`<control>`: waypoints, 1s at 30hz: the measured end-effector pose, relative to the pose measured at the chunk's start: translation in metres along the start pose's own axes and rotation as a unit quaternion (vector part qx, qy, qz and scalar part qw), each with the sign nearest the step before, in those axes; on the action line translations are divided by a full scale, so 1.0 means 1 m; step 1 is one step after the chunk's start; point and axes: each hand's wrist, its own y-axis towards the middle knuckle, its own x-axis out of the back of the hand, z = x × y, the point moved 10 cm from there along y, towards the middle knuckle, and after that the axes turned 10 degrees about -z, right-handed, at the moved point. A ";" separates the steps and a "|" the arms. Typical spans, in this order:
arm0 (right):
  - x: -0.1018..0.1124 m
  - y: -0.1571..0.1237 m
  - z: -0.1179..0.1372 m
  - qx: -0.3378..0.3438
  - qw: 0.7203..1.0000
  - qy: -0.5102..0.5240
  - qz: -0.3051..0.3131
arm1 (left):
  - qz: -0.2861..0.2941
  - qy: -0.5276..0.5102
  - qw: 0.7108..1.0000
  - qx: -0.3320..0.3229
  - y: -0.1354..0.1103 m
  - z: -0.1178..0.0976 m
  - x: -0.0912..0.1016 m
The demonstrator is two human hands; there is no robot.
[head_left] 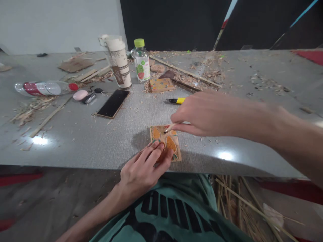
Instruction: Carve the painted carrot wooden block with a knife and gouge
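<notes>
A small square wooden board (164,137), carved and painted with orange shapes and touches of green and red, lies near the table's front edge. My left hand (143,166) rests over its lower left part, fingers bent and pressing it against the tabletop. In a pinch, my right hand (194,112) grips a thin paintbrush (169,128) with a pale handle and dark tip. That tip is at the board's upper middle, touching or just above it. Behind my right hand, a yellow and black tool (178,101) is partly hidden.
A phone (113,103) lies to the left, beyond it a tall cup (119,64) and a green-capped bottle (142,64). Another painted board (162,84) sits farther back. A bottle on its side (47,88), wood strips (51,116) and shavings (196,77) are scattered about the table.
</notes>
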 end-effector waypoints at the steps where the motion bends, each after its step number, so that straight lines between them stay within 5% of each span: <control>1: 0.000 0.004 0.001 0.017 1.000 -0.008 0.010 | 0.000 -0.001 1.000 0.001 0.000 0.000 0.000; 7: 0.006 0.018 0.011 0.088 0.996 -0.022 -0.005 | 0.011 -0.013 1.000 0.014 0.000 0.001 -0.001; 13: -0.007 0.017 0.000 0.061 0.996 -0.039 0.050 | 0.007 0.026 0.996 0.084 -0.008 0.010 -0.002; 19: -0.012 0.010 -0.005 0.056 0.997 -0.015 0.057 | 0.045 0.040 0.997 0.056 -0.005 0.006 -0.006; 30: -0.020 -0.019 -0.004 0.011 0.991 0.097 0.096 | -0.001 -0.003 0.999 0.044 -0.003 0.002 -0.001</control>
